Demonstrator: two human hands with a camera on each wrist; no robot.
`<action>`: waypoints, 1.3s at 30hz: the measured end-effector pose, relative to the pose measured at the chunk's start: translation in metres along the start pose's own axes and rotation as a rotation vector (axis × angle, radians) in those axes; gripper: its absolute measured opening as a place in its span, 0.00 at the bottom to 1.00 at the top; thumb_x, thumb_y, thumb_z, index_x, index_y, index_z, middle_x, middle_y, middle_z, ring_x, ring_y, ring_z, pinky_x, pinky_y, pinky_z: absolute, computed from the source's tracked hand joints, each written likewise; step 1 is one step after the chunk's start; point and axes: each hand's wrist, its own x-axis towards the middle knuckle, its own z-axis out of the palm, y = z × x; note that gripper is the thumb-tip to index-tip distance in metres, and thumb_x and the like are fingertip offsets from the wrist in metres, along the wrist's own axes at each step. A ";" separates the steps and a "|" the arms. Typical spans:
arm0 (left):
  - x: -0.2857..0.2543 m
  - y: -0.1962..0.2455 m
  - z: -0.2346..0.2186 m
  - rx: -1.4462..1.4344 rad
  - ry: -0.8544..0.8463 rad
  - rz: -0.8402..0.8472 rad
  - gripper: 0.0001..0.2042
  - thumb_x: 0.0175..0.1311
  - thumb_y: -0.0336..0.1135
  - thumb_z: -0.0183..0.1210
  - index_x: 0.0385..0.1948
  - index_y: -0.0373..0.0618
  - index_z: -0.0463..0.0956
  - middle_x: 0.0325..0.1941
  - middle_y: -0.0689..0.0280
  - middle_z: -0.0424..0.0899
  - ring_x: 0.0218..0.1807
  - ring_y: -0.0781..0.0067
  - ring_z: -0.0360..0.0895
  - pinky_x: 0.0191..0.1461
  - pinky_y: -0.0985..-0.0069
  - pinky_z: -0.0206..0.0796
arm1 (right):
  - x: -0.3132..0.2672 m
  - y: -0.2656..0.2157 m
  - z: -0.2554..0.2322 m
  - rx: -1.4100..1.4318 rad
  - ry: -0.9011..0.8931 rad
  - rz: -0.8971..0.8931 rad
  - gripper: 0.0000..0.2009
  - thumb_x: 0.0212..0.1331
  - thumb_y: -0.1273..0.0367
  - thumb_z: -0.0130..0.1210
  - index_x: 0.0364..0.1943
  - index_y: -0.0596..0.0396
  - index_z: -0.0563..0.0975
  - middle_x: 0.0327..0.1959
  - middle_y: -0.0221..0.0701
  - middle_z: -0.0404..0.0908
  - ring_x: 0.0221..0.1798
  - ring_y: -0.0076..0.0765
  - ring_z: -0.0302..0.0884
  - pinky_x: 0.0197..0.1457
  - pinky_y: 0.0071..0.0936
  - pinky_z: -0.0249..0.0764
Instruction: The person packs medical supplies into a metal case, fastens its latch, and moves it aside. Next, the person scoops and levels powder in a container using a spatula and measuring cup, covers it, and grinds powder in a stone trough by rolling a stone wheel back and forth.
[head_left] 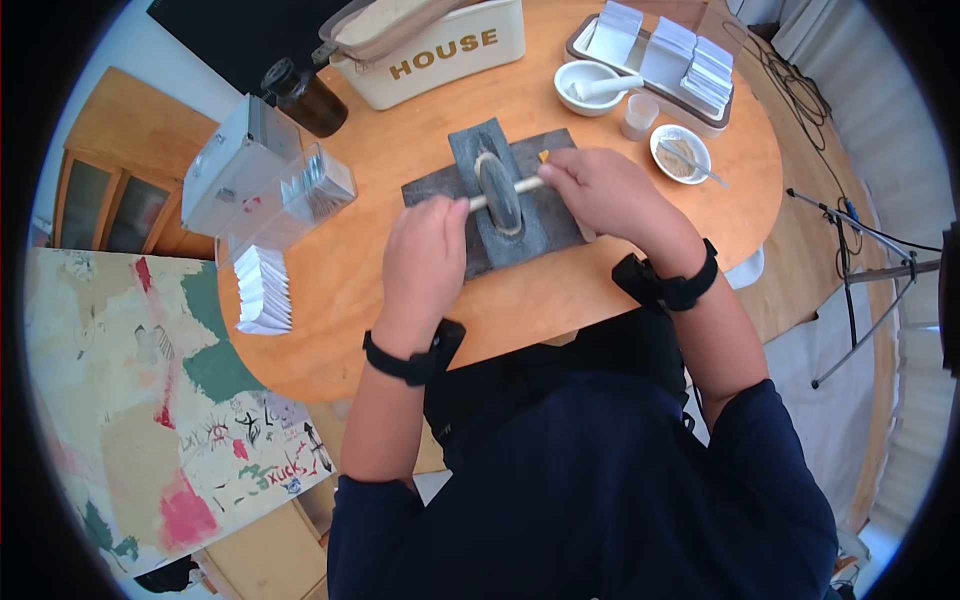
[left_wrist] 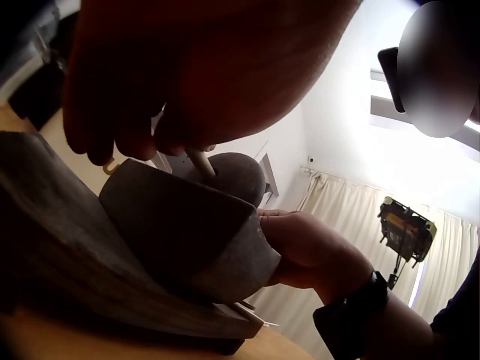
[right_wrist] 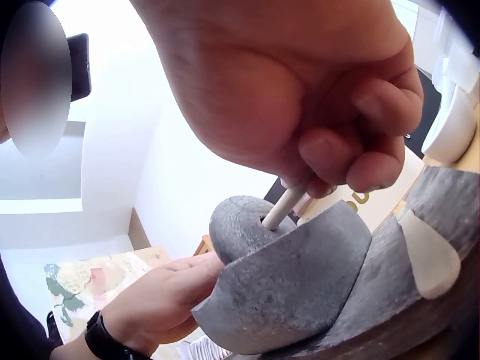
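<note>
A grey stone grinding wheel (head_left: 500,195) stands on edge in a boat-shaped stone trough (head_left: 482,142). The trough sits on a dark slab (head_left: 430,190) on the table. Through the wheel's centre runs a pale rod handle (right_wrist: 285,206). My left hand (head_left: 425,255) grips its left end, and my right hand (head_left: 605,195) grips the other end, fingers curled round it in the right wrist view. The inside of the trough is mostly hidden behind its wall (right_wrist: 292,281). Beside it on the slab lies a pale, flat, rounded piece (right_wrist: 429,259).
At the right stand a white mortar with pestle (head_left: 590,90), a plastic cup (head_left: 640,117) and a bowl of powder with a spoon (head_left: 682,155). A tray of paper packets (head_left: 660,70) and a HOUSE bin (head_left: 430,55) are behind. Folded papers (head_left: 262,290) lie left, near a silver case (head_left: 235,165).
</note>
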 end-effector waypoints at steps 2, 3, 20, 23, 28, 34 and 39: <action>0.010 -0.005 0.005 -0.011 0.007 -0.054 0.16 0.74 0.40 0.48 0.27 0.37 0.73 0.30 0.50 0.78 0.37 0.43 0.73 0.43 0.53 0.64 | 0.005 -0.002 0.009 0.069 0.031 0.056 0.16 0.70 0.57 0.46 0.39 0.50 0.81 0.35 0.42 0.83 0.41 0.55 0.80 0.43 0.48 0.75; 0.018 -0.007 0.005 -0.020 0.029 -0.091 0.16 0.74 0.40 0.48 0.27 0.37 0.72 0.30 0.50 0.78 0.37 0.43 0.73 0.43 0.53 0.64 | 0.008 -0.005 0.009 0.129 0.082 0.104 0.16 0.70 0.57 0.46 0.38 0.51 0.81 0.34 0.42 0.83 0.41 0.56 0.80 0.43 0.48 0.74; 0.018 -0.008 0.006 -0.101 -0.023 -0.178 0.17 0.75 0.43 0.47 0.30 0.38 0.73 0.29 0.47 0.78 0.36 0.40 0.75 0.37 0.53 0.64 | 0.009 0.006 0.016 0.112 0.084 0.030 0.16 0.69 0.57 0.47 0.37 0.51 0.81 0.34 0.43 0.83 0.40 0.56 0.80 0.43 0.48 0.75; 0.016 -0.005 0.000 -0.079 -0.042 -0.184 0.16 0.75 0.43 0.48 0.31 0.39 0.73 0.29 0.47 0.78 0.35 0.40 0.76 0.37 0.54 0.65 | 0.005 0.009 0.013 0.103 0.095 0.008 0.16 0.70 0.57 0.46 0.37 0.51 0.81 0.33 0.43 0.83 0.39 0.56 0.80 0.42 0.49 0.75; 0.020 -0.012 0.005 -0.148 -0.078 -0.240 0.17 0.75 0.44 0.47 0.33 0.40 0.74 0.29 0.48 0.78 0.35 0.41 0.76 0.37 0.57 0.66 | -0.001 -0.006 0.010 0.098 0.038 0.069 0.15 0.70 0.58 0.46 0.36 0.52 0.80 0.32 0.42 0.83 0.38 0.55 0.80 0.41 0.49 0.74; 0.003 -0.004 -0.002 -0.176 -0.100 -0.208 0.17 0.76 0.42 0.47 0.31 0.38 0.72 0.20 0.62 0.72 0.24 0.66 0.71 0.32 0.70 0.64 | -0.003 0.002 0.010 0.028 0.091 -0.055 0.16 0.71 0.59 0.44 0.36 0.52 0.80 0.29 0.42 0.82 0.35 0.54 0.80 0.39 0.49 0.74; 0.010 -0.004 -0.001 -0.127 -0.041 -0.176 0.16 0.75 0.43 0.48 0.31 0.38 0.72 0.20 0.57 0.71 0.24 0.62 0.71 0.32 0.68 0.63 | 0.003 0.001 0.013 0.068 0.097 0.014 0.16 0.71 0.58 0.44 0.37 0.51 0.80 0.29 0.42 0.82 0.36 0.53 0.80 0.40 0.48 0.74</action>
